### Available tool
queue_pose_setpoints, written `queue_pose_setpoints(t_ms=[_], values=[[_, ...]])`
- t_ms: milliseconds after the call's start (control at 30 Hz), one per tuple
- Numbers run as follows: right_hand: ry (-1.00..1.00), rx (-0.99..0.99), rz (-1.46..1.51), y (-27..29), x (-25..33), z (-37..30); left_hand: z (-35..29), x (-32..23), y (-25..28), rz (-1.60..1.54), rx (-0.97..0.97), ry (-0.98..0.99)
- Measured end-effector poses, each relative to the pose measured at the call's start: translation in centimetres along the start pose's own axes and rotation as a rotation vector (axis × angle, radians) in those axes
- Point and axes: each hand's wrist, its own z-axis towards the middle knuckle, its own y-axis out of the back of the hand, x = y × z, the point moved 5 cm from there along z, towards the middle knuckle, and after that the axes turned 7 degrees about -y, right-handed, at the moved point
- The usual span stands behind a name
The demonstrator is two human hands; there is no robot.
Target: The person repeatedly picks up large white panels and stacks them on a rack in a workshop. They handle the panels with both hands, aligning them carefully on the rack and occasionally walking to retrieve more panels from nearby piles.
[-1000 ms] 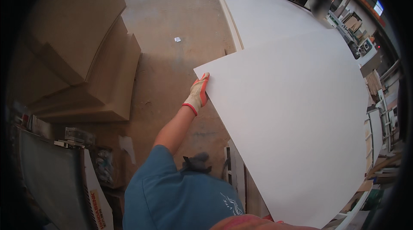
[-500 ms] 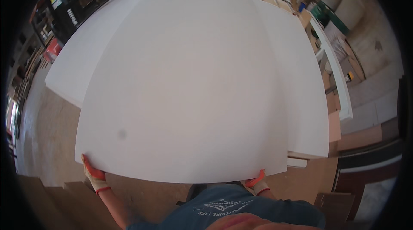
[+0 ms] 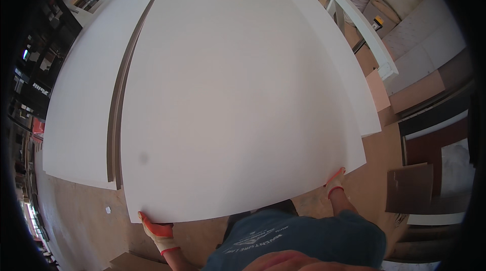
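Note:
A large white panel (image 3: 238,99) stretches away from me, its near edge in front of my body. At its near left corner, my left hand (image 3: 157,231), in an orange and cream work glove, grips the edge with the thumb on top. My right hand (image 3: 335,182), gloved the same way, grips the near edge close to the right corner. The fingers of both hands are hidden under the panel. To the left lies a white sheet stack (image 3: 83,104), with a dark gap between it and the held panel. Another white panel (image 3: 372,121) shows beneath on the right.
A white frame (image 3: 372,38) stands along the far right. Brown boards (image 3: 412,187) lie on the right, and dark machinery (image 3: 38,78) stands beyond the left stack. A small white scrap (image 3: 108,210) is on the brown floor (image 3: 88,197).
The held panel has shifted right relative to the stacks and turned slightly, and a gap shows along its left side. Both hands have moved with it, still gripping its near edge.

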Motion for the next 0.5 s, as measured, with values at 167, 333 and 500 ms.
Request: queue_pose_setpoints(t_ms=[167, 333, 500], values=[[0.154, -0.228, 0.054, 3.1, 3.5, 7.9, 0.5, 16.3, 1.0, -0.262, -0.198, 0.387], [0.214, -0.580, -0.177, 5.8, 7.2, 13.5, 3.3, 26.3, 5.0, -0.107, -0.411, 0.643], [0.249, -0.643, -0.073, 8.2, 11.2, 16.6, 13.7, 32.5, -0.3, -0.325, -0.141, 0.256]])
